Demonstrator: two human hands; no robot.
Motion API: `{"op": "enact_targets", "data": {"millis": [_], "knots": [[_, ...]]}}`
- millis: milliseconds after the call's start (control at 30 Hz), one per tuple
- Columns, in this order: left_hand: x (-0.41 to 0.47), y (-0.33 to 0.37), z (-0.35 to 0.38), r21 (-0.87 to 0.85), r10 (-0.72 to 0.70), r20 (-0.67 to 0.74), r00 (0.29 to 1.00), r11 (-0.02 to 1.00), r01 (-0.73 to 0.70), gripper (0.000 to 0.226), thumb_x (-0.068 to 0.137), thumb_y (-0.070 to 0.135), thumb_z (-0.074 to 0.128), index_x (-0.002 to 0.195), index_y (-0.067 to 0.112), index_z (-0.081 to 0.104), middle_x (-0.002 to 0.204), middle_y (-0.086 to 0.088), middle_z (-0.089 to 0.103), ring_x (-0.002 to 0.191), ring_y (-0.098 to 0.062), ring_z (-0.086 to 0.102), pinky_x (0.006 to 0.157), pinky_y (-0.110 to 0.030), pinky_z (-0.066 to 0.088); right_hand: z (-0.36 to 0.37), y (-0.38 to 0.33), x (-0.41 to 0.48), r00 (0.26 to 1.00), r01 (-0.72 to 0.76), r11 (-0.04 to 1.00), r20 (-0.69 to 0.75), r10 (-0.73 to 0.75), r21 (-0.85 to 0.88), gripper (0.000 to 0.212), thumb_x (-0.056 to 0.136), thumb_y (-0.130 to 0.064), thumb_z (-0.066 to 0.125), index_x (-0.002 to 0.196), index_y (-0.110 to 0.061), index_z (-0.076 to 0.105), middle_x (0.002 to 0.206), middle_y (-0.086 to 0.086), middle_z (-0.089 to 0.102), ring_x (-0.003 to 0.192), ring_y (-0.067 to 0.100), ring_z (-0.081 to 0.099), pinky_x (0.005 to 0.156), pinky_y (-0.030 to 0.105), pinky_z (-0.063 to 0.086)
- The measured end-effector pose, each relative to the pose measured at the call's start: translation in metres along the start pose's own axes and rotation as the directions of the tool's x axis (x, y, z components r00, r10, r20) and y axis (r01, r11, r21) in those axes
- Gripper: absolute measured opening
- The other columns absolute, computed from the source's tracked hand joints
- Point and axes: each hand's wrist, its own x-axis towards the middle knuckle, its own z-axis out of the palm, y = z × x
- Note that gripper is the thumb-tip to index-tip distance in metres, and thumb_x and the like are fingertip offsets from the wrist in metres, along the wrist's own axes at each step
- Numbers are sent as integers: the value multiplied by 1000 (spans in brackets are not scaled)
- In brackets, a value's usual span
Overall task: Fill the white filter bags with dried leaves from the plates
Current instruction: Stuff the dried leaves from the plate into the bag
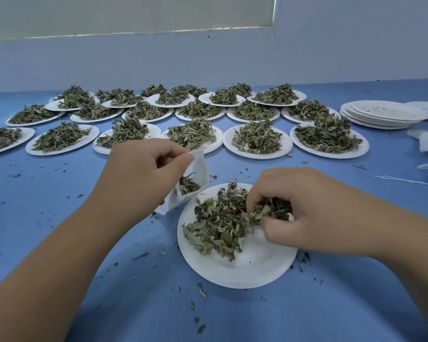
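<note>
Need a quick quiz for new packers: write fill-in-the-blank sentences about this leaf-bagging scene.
1. The left hand holds a white filter bag that already contains a few dried ____.
2. The right hand pinches leaves from the nearest paper plate, which rests on a ____ table.
3. The stack of empty plates sits on the person's far ____ side.
Missing words: leaves; blue; right.
</note>
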Motion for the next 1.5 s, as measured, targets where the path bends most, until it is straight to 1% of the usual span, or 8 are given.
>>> {"op": "enact_targets", "data": {"millis": [133, 300, 567, 633, 800, 933, 1100, 1500], "knots": [[0, 0, -1, -2, 2, 7, 1000, 1000, -2, 15, 90, 24, 65, 77, 27, 72, 59, 5, 60, 41, -10, 52, 41, -10, 38, -4, 1, 1, 1000, -16, 994, -15, 18, 106, 15, 77, -33, 57, 90, -39, 63, 92, -20, 58, 77, 2, 55, 65, 12, 40], [-1, 1, 0, 23, 12, 6, 1000, 1000, -13, 14, 89, 24, 66, 76, 25, 72, 60, 6, 60, 46, -8, 52, 45, -12, 40, -7, 3, 3, 998, -40, 952, -41, 55, 304, 19, 75, -36, 55, 91, -40, 64, 72, -12, 61, 58, 6, 52, 55, 26, 47], [-2, 4, 4, 33, 34, 60, 998, 999, -36, 15, 89, 20, 65, 77, 18, 73, 60, 3, 58, 49, -14, 53, 48, -23, 42, -11, -4, 14, 977, 58, 870, -209, 52, 489, 16, 78, -25, 58, 89, -31, 67, 57, -14, 53, 50, -2, 46, 52, 9, 38], [-2, 3, 4, 26, 31, 69, 997, 999, -33, 16, 89, 21, 65, 75, 19, 72, 59, 1, 58, 49, -16, 53, 48, -21, 42, -14, -10, 18, 963, 81, 879, -265, 54, 471, 16, 77, -26, 59, 88, -32, 68, 58, -12, 55, 51, -1, 48, 53, 11, 41], [-1, 2, 4, -40, 8, 77, 997, 999, -5, 15, 89, 21, 66, 75, 20, 72, 55, -1, 56, 39, -14, 52, 42, -11, 37, -13, -29, 31, 968, 121, 912, -249, -22, 392, 15, 77, -27, 58, 89, -33, 67, 72, 0, 63, 66, 25, 58, 61, 39, 50], [0, 1, 3, -125, -26, 100, 995, 991, 38, 18, 89, 18, 64, 73, 18, 73, 48, -7, 51, 33, -14, 53, 38, -8, 32, -4, -33, 38, 972, 121, 945, -230, -50, 303, 15, 80, -26, 62, 83, -41, 66, 77, -11, 63, 68, 13, 58, 63, 31, 50], [0, 0, 5, -151, -38, 132, 990, 987, 58, 20, 90, 20, 66, 72, 21, 72, 50, -10, 55, 33, -15, 55, 39, -13, 37, 7, -32, 39, 964, 111, 987, -252, -79, 114, 18, 81, -23, 65, 91, -38, 64, 81, -22, 56, 87, -4, 52, 73, 3, 32], [0, 2, 4, -215, -52, 179, 983, 972, 90, 20, 91, 23, 65, 73, 24, 74, 41, -2, 52, 33, -14, 53, 43, -12, 37, 22, -39, 36, 931, 36, 997, -361, -60, -74, 10, 82, -22, 65, 91, -25, 67, 83, -15, 52, 80, -2, 47, 67, 8, 31]]}}
